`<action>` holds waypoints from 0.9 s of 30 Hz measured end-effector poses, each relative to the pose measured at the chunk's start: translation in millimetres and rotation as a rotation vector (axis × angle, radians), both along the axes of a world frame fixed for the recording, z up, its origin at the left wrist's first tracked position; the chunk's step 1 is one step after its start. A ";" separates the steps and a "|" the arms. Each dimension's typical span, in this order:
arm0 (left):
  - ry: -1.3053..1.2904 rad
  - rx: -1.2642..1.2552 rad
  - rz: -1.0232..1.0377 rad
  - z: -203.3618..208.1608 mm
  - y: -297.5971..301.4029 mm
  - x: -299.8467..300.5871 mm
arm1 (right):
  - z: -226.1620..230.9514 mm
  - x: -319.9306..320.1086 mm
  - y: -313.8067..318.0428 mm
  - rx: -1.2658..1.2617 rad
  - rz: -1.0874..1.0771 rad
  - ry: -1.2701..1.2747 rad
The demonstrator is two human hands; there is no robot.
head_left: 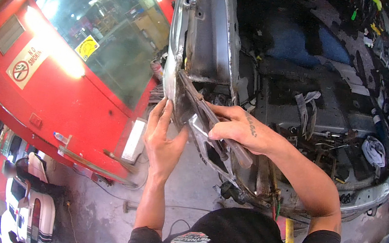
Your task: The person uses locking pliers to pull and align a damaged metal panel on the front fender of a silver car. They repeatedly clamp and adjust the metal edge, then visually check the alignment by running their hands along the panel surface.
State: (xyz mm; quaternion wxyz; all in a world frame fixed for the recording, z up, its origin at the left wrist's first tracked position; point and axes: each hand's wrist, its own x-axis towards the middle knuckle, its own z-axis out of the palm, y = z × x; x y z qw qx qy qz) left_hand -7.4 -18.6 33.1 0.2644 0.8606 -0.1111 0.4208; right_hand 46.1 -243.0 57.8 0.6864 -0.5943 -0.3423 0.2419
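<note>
left hand (162, 139): thumb spread, fingers laid flat-ish on pale panel edge (171, 76) | right hand (235, 127): long metal tool (209, 117) pinched thumb-to-fingers, held slanted by car body's (211, 30) left side | printed stuff: white sign (28, 63) with red crossed-out circle, far left; yellow sticker (87, 48) on glass (123, 28); oval badge (190, 242) on black shirt (242, 241), near

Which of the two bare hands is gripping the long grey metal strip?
The right hand, its thumb and fingers clasping the strip; the left hand instead has its extended fingers against the pale panel edge.
</note>
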 end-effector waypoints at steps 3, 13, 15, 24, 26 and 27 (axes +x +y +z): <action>-0.013 0.002 0.001 -0.4 -0.1 -0.4 | -7.0 5.4 2.3 -0.015 -0.002 -0.033; -0.080 -0.039 -0.020 -13.3 -16.5 2.2 | -31.0 18.0 2.7 0.021 -0.090 -0.341; -0.213 0.010 0.096 -32.4 -22.3 -22.5 | -24.2 12.9 7.9 0.051 -0.091 -0.351; 0.559 -1.074 -0.593 -140.9 -46.4 -20.2 | -30.9 7.1 22.7 0.082 -0.066 -0.223; 0.656 -1.155 -0.656 -127.4 -61.9 -26.9 | -30.8 5.7 19.0 0.118 -0.099 -0.190; 0.700 -1.195 -0.686 -121.6 -66.6 -29.2 | -29.9 5.3 18.8 0.136 -0.112 -0.177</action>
